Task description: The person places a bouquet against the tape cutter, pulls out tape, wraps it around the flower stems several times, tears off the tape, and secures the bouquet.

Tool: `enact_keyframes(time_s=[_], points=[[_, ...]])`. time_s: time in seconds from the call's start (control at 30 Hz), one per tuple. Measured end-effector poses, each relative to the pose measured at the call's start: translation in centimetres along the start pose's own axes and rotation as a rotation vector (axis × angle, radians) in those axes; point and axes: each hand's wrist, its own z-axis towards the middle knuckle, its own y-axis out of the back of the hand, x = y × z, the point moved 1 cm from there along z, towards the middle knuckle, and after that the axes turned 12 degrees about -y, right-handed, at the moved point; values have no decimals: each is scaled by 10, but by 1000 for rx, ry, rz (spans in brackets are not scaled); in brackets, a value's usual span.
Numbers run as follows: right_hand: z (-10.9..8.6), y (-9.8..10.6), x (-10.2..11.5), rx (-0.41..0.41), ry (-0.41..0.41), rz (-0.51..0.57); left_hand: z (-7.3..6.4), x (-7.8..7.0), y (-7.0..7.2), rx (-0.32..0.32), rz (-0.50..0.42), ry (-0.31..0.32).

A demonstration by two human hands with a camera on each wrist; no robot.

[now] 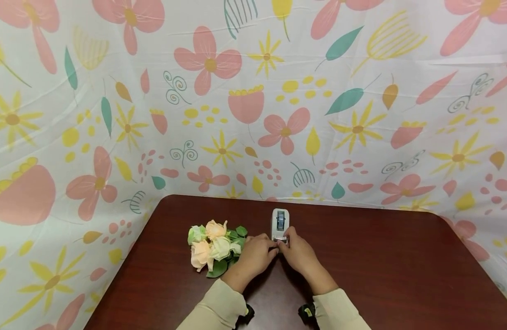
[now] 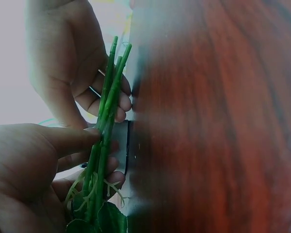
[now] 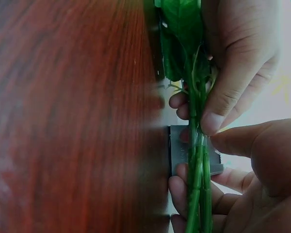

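Note:
A bunch of artificial roses (image 1: 220, 247), peach and cream with green leaves, lies on its side over the table. My left hand (image 1: 255, 254) holds its green stems (image 2: 106, 111) just below the leaves, thumb on the near side and fingers behind. From the other side my right hand (image 1: 300, 254) pinches the same stems farther down, its thumb tip close to the left thumb. A clear shiny band, like tape (image 3: 200, 139), shows on the stems between the thumbs. Right behind the hands stands a white tape dispenser (image 1: 274, 224) with a roll in it.
The dark reddish wooden table (image 1: 381, 266) extends to both sides of the hands. A white cloth with printed flowers (image 1: 253, 114) hangs behind the table and at its sides.

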Motion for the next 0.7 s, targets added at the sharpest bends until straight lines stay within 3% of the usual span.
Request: enact_keyframes(time_s=[0.7], points=[[-1, 2, -2, 10, -11, 21, 1, -1, 0, -4, -14, 1]])
